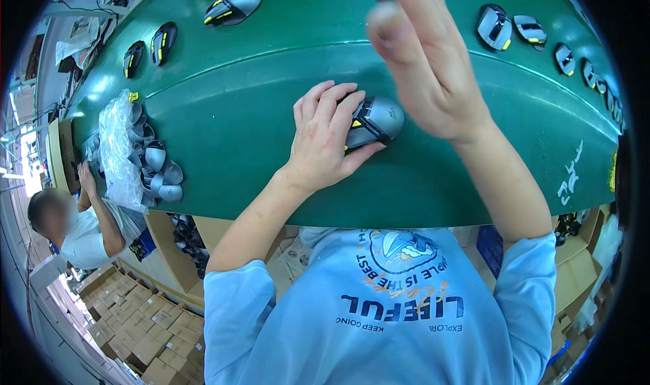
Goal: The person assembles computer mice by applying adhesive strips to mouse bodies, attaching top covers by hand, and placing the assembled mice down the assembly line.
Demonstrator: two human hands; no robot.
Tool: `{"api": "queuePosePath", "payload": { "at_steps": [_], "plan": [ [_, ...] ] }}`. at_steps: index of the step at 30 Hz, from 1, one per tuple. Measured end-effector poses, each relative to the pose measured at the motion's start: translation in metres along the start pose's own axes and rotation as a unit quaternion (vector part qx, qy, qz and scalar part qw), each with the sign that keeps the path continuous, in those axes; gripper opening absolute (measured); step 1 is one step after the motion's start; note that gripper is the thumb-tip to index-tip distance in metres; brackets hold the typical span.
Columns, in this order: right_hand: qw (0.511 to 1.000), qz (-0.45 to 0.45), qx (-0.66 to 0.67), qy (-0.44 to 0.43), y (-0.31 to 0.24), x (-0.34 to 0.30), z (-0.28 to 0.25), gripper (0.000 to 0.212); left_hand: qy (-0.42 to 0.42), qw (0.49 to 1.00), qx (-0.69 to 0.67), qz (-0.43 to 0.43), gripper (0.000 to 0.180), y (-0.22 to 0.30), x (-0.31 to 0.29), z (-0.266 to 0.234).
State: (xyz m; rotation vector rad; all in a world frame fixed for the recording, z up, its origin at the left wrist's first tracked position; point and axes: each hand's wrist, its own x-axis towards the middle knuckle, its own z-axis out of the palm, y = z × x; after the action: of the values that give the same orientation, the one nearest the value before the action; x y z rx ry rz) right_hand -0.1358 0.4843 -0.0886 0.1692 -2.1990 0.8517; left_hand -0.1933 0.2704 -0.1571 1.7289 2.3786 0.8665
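Observation:
A grey and black computer mouse point(384, 118) with yellow parts lies on the green table in front of me. My left hand point(325, 131) is closed round its left side, thumb at the near edge and fingers over the far edge, covering part of it. My right hand point(433, 67) is raised to the right of the mouse and holds nothing that I can see. Its thumb stands apart from the fingers; motion blurs it, and the fingertips run past the top of the picture.
More mice stand along the far side, one of them point(233, 8) at upper left and a row point(494, 28) at right. At left, grey shells point(156, 158) lie beside a clear plastic bag point(120, 155). A co-worker point(88, 233) is beyond. Cartons point(145, 331) cover the floor.

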Motion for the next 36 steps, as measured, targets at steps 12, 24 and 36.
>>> {"api": "queuePosePath", "payload": {
  "at_steps": [12,24,36],
  "plan": [
    [0.959,0.226,0.167,-0.023,-0.011,-0.013,-0.026,0.04,0.089,0.993,-0.036,0.067,0.085,-0.008,0.002,-0.003],
    [0.756,0.468,0.457,-0.025,-0.02,-0.094,-0.004,0.055,0.018,0.943,-0.316,-0.106,0.084,0.011,0.006,-0.002],
    [0.868,0.301,0.395,-0.018,-0.025,-0.1,-0.008,0.019,0.093,0.864,-0.476,-0.136,0.085,0.022,0.006,0.022]
  ]
}}
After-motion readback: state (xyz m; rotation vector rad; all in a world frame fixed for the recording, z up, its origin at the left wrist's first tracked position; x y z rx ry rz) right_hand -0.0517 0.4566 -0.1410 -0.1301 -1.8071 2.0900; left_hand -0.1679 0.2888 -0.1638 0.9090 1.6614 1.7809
